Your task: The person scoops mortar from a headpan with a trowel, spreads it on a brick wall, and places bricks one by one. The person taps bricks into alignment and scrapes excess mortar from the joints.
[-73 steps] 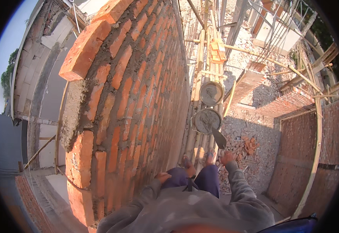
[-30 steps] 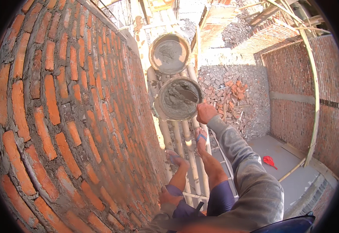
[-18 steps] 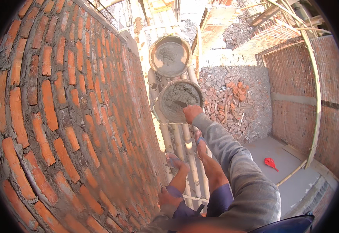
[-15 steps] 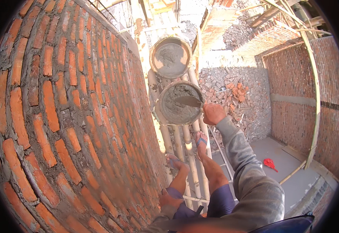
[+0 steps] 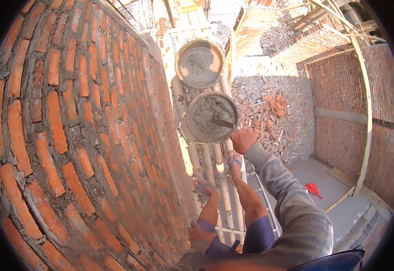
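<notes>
L hand (image 5: 200,232) is down by the L thigh, wall side; dim there, so can't tell if fingers are spread or pressed together, or if it holds anything. Next R, the near bucket (image 5: 186,121) stands on the bamboo platform (image 5: 220,167), rim close to the platform's R edge, thick grey mortar (image 5: 206,112) inside. Trowel (image 5: 223,123) comes in over the bucket's R rim, blade at the mortar, tip toward the middle. R hand (image 5: 244,140) is just outside that rim, fingers pressed together in a fist round the handle, which they hide. Step in hand looks like working the mortar w/ the trowel; next move prob. calls for a firm wrist & the blade kept off the rim.

Surface/room, L to R: brick wall (image 5: 79,135) runs along the platform's L edge, rough mortar in its joints. Platform = lengthwise round poles w/ gaps, so narrow footing; L foot (image 5: 206,186) & R foot (image 5: 235,163), in sandals, are toward its near end. Far bucket (image 5: 178,67), also w/ grey mix, is just beyond the near one, toward the far end. Past the R edge, lower down: rubble (image 5: 269,122), then grey floor (image 5: 312,169) w/ small red item (image 5: 313,189), then second brick wall (image 5: 337,81) behind an upright bamboo pole (image 5: 366,99).
</notes>
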Tool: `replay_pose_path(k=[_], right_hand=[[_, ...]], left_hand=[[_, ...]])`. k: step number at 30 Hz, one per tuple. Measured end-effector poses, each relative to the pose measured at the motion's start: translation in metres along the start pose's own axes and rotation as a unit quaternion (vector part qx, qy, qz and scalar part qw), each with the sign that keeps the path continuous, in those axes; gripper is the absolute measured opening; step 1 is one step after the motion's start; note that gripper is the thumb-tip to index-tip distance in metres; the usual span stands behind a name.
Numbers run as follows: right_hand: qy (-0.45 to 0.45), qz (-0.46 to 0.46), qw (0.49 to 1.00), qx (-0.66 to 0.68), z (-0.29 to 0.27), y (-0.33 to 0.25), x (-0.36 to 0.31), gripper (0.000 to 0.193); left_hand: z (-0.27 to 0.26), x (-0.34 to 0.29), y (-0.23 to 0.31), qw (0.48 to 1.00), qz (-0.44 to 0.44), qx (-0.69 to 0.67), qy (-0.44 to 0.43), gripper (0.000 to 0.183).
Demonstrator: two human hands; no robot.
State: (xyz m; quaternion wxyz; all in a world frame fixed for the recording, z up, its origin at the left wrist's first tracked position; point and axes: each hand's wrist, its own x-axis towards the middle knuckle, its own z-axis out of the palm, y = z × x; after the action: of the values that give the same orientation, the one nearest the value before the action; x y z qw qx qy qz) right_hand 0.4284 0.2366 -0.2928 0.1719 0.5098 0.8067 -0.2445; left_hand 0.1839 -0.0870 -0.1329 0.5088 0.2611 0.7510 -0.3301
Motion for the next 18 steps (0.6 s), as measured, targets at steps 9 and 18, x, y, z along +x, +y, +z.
replay_pose_path(k=[9, 18], right_hand=[[-0.001, 0.043, 0.997, 0.068, 0.1, -0.068, 0.091, 0.021], [0.097, 0.122, 0.987, 0.032, 0.006, 0.045, -0.011, 0.017]], left_hand=[[-0.003, 0.002, 0.005, 1.0, -0.018, 0.005, -0.017, 0.128], [-0.006, 0.006, 0.002, 1.0, -0.007, 0.012, 0.004, 0.125]])
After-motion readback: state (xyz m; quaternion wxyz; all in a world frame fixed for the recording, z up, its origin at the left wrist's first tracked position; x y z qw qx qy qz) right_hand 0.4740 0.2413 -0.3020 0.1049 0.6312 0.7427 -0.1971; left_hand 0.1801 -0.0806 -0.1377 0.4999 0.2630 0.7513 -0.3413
